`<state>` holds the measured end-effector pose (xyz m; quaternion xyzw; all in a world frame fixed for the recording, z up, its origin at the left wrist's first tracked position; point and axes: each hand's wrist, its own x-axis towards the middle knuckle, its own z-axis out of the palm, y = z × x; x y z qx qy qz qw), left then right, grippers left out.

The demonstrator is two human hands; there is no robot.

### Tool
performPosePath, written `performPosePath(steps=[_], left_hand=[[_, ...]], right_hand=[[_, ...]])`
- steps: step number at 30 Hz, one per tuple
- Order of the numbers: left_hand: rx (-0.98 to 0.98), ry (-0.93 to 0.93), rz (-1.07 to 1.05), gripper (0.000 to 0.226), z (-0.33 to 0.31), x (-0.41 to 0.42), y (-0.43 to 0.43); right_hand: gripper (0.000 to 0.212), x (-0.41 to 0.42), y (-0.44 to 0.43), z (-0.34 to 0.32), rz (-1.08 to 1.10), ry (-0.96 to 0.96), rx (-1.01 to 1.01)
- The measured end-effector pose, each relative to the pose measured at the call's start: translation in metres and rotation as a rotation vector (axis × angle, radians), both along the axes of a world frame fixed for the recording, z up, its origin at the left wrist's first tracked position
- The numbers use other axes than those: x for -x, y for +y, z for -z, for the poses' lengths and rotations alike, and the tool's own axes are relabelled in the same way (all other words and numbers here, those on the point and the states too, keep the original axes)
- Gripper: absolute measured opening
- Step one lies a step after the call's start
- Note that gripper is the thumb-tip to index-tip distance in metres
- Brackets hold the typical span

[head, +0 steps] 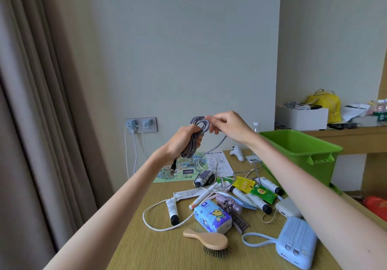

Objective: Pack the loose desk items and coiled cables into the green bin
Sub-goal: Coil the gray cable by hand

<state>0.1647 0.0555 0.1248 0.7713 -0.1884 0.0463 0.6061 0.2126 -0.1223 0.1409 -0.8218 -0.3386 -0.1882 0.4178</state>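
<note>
Purple braided cable (195,135), wound into loops, hung in the air above the desk (138,244), left of the green bin (301,150) at the desk's right side. I saw the left hand (182,141) raised on an outstretched arm, fingers curled round the bundled loops, a dark plug (173,166) dangling below the wrist. The right hand (228,127) reached in at the same height, thumb and forefinger pinching the top loop, the other fingers loosely bent. One loose strand trailed down to the desk. Below lay a hairbrush (209,240), tissue pack (212,217), tubes (172,211), a white cable (159,225) and a blue power bank (297,246).
</note>
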Motion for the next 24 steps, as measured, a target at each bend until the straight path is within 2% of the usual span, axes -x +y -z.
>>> performPosePath(steps=[2,6,10,17,22,24], left_hand=[[0.049,-0.038,-0.063,0.026,-0.001,-0.001,0.001],[0.089,-0.144,-0.189,0.032,-0.002,-0.001,-0.003],[0.078,-0.226,-0.318,0.023,-0.004,0.000,-0.013],[0.018,-0.342,-0.241,0.018,-0.009,0.001,-0.019],[0.039,-0.429,-0.355,0.020,-0.011,0.001,-0.019],[0.070,-0.435,-0.392,0.019,-0.013,-0.001,-0.015]], right_hand=[[0.048,-0.003,-0.003,0.005,-0.007,0.026,0.018],[0.028,-0.004,0.000,0.011,-0.087,0.080,-0.079],[0.024,0.003,0.008,0.010,-0.127,0.122,-0.149],[0.026,0.010,0.017,0.008,-0.137,0.113,-0.203],[0.008,0.006,0.028,0.010,-0.022,0.052,-0.238],[0.010,0.003,0.031,0.012,0.082,0.004,-0.203]])
